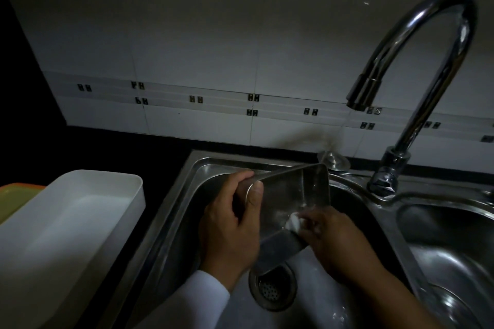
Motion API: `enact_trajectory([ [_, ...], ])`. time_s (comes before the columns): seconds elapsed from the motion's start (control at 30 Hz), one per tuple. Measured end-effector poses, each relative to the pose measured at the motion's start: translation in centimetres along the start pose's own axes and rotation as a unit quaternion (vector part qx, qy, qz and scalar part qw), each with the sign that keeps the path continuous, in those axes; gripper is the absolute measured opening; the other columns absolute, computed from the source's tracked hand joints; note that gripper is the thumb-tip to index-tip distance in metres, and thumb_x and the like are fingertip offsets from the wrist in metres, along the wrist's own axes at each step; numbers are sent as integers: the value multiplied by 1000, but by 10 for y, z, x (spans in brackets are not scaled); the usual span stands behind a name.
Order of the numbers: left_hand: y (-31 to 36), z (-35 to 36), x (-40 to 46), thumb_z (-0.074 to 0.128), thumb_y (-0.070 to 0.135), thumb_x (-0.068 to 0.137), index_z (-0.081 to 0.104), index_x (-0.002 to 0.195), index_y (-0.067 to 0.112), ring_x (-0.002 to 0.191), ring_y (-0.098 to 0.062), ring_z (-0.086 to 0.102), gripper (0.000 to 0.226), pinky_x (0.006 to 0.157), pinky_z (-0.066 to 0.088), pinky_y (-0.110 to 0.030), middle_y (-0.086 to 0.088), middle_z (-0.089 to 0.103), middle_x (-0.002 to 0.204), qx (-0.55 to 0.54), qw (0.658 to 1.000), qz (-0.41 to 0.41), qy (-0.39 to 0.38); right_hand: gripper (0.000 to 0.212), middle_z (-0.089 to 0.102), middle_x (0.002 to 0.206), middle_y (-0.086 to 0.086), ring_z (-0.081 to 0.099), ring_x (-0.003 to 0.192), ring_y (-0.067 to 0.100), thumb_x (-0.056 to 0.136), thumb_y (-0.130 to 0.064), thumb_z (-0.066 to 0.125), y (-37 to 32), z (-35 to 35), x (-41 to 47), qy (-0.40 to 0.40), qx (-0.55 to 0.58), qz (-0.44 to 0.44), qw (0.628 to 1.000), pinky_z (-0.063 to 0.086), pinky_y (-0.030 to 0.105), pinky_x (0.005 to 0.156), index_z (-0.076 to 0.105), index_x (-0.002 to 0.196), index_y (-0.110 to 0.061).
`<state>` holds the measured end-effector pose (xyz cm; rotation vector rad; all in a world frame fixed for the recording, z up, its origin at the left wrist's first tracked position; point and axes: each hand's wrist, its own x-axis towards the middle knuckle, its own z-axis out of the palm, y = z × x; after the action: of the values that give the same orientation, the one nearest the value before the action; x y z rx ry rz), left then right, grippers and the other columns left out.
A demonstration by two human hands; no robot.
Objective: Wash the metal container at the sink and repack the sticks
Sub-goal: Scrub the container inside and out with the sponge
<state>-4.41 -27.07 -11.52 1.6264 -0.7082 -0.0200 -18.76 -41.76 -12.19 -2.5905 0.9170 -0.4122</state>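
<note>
A rectangular metal container is tilted over the left sink basin, its open side facing me. My left hand grips its left wall, thumb inside the rim. My right hand is blurred at the container's lower right edge, with white foam at its fingertips against the inside of the container. A thin stream of water falls from the faucet spout toward the container's far corner. No sticks are in view.
A white plastic bin sits on the dark counter to the left, with an orange and green item behind it. The drain strainer lies below the container. A second basin is on the right. The scene is dim.
</note>
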Motion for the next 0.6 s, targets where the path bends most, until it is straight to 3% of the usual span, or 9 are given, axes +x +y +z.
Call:
enact_trajectory([
  [0.1, -2, 1, -1, 44, 77, 91, 63, 128, 42, 112, 0, 66, 55, 95, 60, -39, 19, 71, 119, 11, 1000, 4, -13, 11, 57, 91, -22, 64, 92, -2, 92, -41, 69, -3, -3, -4, -25, 33, 10, 999, 47, 12, 76, 72, 103, -42],
  [0.23, -4, 1, 1, 45, 78, 89, 62, 128, 44, 113, -5, 67, 55, 97, 59, -43, 17, 71, 120, 5, 1000, -18, 2, 24, 63, 102, -21, 63, 97, -6, 90, -43, 68, -36, -1, -15, -69, 74, -90, 991, 53, 17, 87, 70, 114, -43],
  [0.33, -3, 0, 0, 42, 80, 87, 60, 131, 47, 116, -4, 64, 58, 98, 58, -39, 18, 68, 125, 9, 999, -34, -12, 22, 62, 103, -15, 62, 97, 1, 91, -47, 63, -58, -1, -25, -129, 86, -174, 973, 53, 24, 87, 71, 103, -31],
  [0.4, -3, 0, -1, 41, 81, 86, 59, 132, 47, 118, -4, 62, 60, 98, 56, -33, 17, 67, 128, 12, 999, -41, -25, 11, 63, 102, -13, 67, 93, 1, 91, -36, 67, -57, -2, -22, -128, 95, -154, 975, 57, 23, 84, 73, 100, -32],
  [0.5, -3, 0, 3, 43, 79, 87, 64, 128, 43, 114, -3, 65, 59, 95, 55, -28, 18, 70, 123, 6, 999, -42, -14, 26, 58, 104, -17, 65, 93, 0, 89, -27, 71, -28, 4, -10, -78, 62, -69, 993, 56, 21, 85, 74, 111, -42],
  [0.6, 0, -1, 5, 45, 77, 92, 68, 122, 40, 108, 0, 67, 53, 89, 55, -22, 18, 72, 116, -11, 998, -59, -13, 22, 57, 102, -15, 64, 90, 1, 84, -23, 79, -5, -3, -2, -15, 64, 4, 998, 55, 18, 81, 77, 95, -41],
])
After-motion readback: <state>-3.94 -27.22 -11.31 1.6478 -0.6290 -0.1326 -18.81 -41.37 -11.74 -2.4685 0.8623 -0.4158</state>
